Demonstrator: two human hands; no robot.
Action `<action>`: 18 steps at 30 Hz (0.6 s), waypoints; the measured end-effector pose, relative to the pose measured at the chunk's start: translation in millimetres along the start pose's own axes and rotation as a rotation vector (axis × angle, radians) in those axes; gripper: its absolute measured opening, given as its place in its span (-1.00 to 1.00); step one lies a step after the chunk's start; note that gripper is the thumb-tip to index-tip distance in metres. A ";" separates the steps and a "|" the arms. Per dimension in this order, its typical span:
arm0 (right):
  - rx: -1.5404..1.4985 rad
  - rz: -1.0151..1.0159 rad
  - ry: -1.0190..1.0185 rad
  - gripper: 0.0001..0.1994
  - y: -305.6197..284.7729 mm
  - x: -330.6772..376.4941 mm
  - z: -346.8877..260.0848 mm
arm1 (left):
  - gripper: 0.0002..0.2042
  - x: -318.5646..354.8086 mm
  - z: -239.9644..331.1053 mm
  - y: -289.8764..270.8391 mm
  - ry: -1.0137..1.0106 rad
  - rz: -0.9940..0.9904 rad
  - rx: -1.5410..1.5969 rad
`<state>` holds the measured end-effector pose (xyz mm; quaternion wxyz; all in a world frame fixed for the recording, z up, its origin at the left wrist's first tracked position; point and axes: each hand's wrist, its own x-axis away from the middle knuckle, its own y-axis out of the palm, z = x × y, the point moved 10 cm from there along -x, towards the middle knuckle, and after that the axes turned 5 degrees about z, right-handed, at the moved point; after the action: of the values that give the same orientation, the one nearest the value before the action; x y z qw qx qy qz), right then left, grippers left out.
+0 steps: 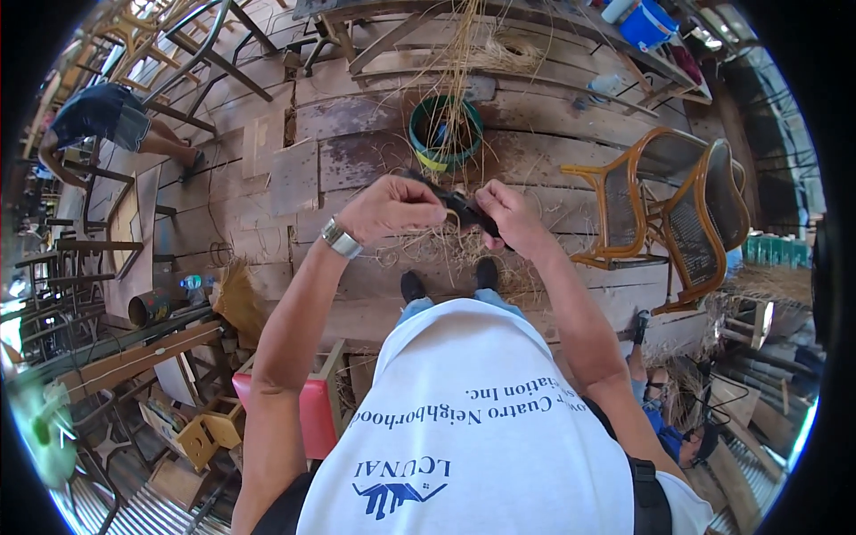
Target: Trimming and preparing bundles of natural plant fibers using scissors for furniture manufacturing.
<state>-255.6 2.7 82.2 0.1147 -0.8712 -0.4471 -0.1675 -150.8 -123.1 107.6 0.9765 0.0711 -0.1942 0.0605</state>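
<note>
In front of my chest both hands are raised over the floor. A dark, elongated black object [464, 212] spans the space between them; its kind cannot be made out. My left hand [392, 207], with a metal watch [341, 238] on the wrist, has its fingers pinched together at the object's left side. Closed around its right end is my right hand [514, 218]. A thin tan strip shows by the left fingertips. Just beyond the hands stands a green bucket [444, 134], with long straw-coloured strands [459, 62] hanging down into it.
Wooden armchairs [687, 209] stand at the right. A red-seated chair [312, 419] is near my left elbow. Loose strands litter the plank floor [352, 169]. A bench [535, 67] crosses the back. One person [111, 116] bends at the far left; another [664, 419] is at the lower right.
</note>
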 end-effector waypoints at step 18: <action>-0.319 0.114 -0.029 -0.80 -36.8 -10.5 -10.2 | -0.88 -18.4 39.3 -7.7 0.059 -0.090 0.137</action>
<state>-293.3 12.5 89.3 -0.0220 -0.9046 -0.3664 -0.2169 -181.0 -138.7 135.5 0.9764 0.1445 -0.1574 0.0317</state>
